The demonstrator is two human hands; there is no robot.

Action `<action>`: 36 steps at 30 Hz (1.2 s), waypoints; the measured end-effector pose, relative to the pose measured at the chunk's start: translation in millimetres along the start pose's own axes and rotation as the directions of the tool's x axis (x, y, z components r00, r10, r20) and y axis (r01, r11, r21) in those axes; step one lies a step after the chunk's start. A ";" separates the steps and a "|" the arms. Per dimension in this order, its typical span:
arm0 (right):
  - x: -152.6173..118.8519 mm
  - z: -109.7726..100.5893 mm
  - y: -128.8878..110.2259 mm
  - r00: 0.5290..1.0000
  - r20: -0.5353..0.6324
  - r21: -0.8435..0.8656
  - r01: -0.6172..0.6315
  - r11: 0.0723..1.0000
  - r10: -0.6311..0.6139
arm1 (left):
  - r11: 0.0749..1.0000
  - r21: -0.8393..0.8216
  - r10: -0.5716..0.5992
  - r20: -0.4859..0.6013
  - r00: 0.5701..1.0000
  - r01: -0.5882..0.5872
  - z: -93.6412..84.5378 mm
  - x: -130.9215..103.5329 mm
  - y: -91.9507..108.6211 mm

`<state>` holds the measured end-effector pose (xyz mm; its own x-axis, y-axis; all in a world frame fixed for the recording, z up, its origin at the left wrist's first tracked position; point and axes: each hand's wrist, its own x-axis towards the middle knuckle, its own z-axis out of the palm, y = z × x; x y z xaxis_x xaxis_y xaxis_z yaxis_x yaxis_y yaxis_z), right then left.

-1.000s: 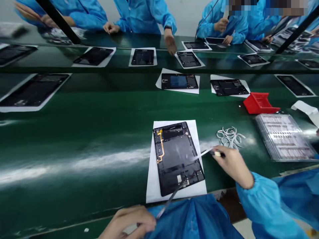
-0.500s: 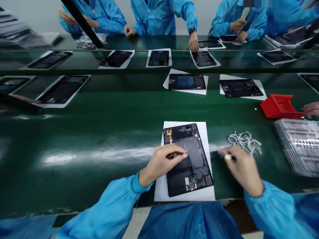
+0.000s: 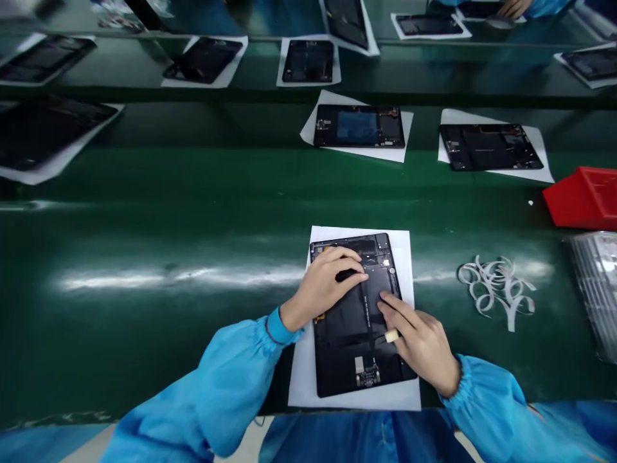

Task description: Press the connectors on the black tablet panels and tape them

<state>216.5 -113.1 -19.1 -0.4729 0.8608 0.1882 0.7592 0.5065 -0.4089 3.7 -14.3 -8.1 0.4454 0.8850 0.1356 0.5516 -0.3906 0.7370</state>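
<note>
A black tablet housing (image 3: 337, 347) with its inside facing up lies on a white sheet (image 3: 301, 386) in front of me. A thin dark flex cable (image 3: 367, 315) runs lengthwise along it. My left hand (image 3: 332, 280) reaches over the upper part, thumb and fingertips closed at the cable's upper end; the exact grip is partly hidden. My right hand (image 3: 419, 331) rests on the housing's right side, fingers stretched out and fingertips touching beside the cable. A pale finger cot (image 3: 391, 335) covers one of its fingertips.
Curled white strips (image 3: 496, 283) lie to the right. Farther right are a red bin (image 3: 578, 199) and stacked clear trays (image 3: 595, 289). Other tablet housings, including one with a blue area (image 3: 359, 127), lie on sheets beyond. A co-worker's hand (image 3: 515, 8) shows at the back.
My right hand has moved left from beside the white strips onto the housing. My left hand stays at the cable, which now lies flatter. The view has tilted down; a far housing has shifted.
</note>
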 end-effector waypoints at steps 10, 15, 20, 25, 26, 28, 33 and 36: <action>1.2 -0.5 0.4 1.000 -0.025 -0.004 0.007 1.000 -0.007 | 0.996 0.090 0.014 -0.011 1.000 -0.013 5.1 0.1 -1.9; 3.2 -1.4 -1.3 0.999 -0.034 -0.010 0.010 1.000 -0.011 | 0.996 0.091 0.025 -0.024 0.999 -0.023 5.9 -0.8 -2.8; 2.5 0.1 -0.8 1.000 -0.023 -0.025 0.007 1.000 -0.007 | 0.994 0.110 0.022 -0.027 0.999 -0.019 7.1 0.1 -3.2; 0.6 -4.5 -2.6 0.997 -0.068 -0.094 0.016 0.995 -0.022 | 0.992 0.127 0.016 -0.017 1.000 -0.014 5.3 -0.6 -0.6; 0.0 -6.6 -4.5 0.996 -0.079 -0.116 0.041 0.992 -0.050 | 0.990 0.143 0.016 -0.007 1.000 -0.015 5.2 -1.5 0.0; -0.6 -10.8 -9.5 0.986 -0.059 -0.143 0.143 0.979 -0.153 | 0.983 0.183 0.013 0.008 1.000 -0.015 5.8 -3.3 0.4; 12.1 -14.0 -14.5 0.970 0.103 -0.221 0.236 0.946 -0.218 | 0.996 0.083 0.021 -0.094 0.995 -0.013 8.9 -4.7 -0.6; 30.8 -11.6 -7.3 0.982 0.134 -0.303 0.166 0.939 -0.130 | 0.992 -0.083 -0.119 -0.282 0.952 0.100 5.1 -14.8 2.9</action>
<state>201.6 -89.6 0.1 -0.6233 0.7731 0.1181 0.7697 0.6331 -0.0822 2.4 -29.8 -11.3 0.1595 0.9606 0.2276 0.5326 -0.2779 0.7995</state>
